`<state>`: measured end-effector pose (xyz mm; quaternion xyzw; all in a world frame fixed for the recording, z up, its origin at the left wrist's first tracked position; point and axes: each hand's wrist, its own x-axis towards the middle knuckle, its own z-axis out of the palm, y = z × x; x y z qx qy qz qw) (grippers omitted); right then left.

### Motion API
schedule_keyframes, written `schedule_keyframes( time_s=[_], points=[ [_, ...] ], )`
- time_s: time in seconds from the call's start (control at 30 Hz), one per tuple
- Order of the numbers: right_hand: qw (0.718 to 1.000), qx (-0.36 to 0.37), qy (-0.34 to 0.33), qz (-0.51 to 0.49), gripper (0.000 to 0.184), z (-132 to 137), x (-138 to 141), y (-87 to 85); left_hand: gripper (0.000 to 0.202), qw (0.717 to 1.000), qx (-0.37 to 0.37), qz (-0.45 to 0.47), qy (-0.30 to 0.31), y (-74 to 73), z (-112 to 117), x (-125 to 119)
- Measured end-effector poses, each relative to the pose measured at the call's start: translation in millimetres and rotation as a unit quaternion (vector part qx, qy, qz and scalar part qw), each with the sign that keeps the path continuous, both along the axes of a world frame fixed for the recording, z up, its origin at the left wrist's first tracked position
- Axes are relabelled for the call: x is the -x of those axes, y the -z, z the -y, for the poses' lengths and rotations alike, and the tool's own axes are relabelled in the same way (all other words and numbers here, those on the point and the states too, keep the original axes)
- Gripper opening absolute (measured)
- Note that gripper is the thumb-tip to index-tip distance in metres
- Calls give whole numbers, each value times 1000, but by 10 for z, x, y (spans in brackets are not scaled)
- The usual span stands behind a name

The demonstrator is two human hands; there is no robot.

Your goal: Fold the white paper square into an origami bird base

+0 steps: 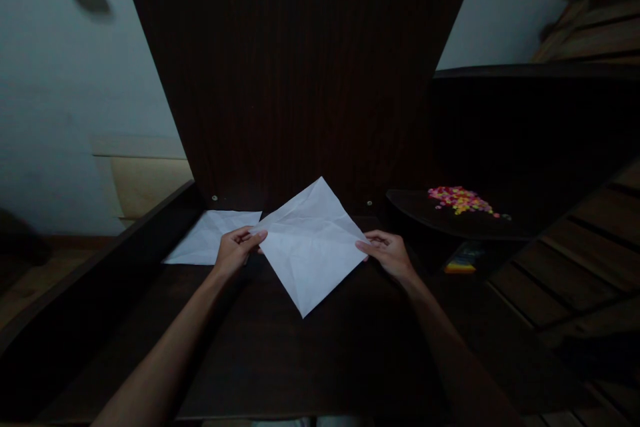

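A white square sheet of paper [310, 247], creased across its face, is held up with its corners pointing up, down and to both sides. My left hand [237, 250] pinches its left corner, thumb on the near face. At the opposite corner, my right hand [387, 252] grips the sheet the same way. Behind my left hand, more white paper [200, 237] lies flat on the dark desk, partly hidden by that hand.
On a rounded dark shelf [410, 203] at the right sits a pile of small colourful pieces [460, 200]. Below it is a small item with a yellow edge [460, 267]. A dark upright panel [300, 80] rises behind the desk [310, 367], and a raised side board [100, 273] borders its left.
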<state>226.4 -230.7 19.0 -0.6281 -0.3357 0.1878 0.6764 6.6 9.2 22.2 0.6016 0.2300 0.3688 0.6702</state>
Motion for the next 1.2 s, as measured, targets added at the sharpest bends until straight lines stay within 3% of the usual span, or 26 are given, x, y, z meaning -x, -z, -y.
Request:
schedule_keyframes(
  time_s=[0.33,0.47,0.73,0.93,1.03,1.2],
  points=[
    [997,-43,64,-6,31,4,-68,91,51,998,55,8,7,-36,5,4],
    [995,-70,42,-59,27,10,-66,80,40,997,75,21,19,-24,-9,0],
    [991,-121,23,-48,4,24,-67,36,17,992,77,9,100,-27,-29,36],
    [988,-141,36,-51,11,-3,-40,15,14,988,41,-24,146,-21,-4,60],
    [989,-118,64,-57,14,-37,3,27,18,978,17,-76,194,0,23,69],
    [992,-101,60,-51,24,-106,99,83,34,930,25,-127,344,-8,135,92]
  ],
)
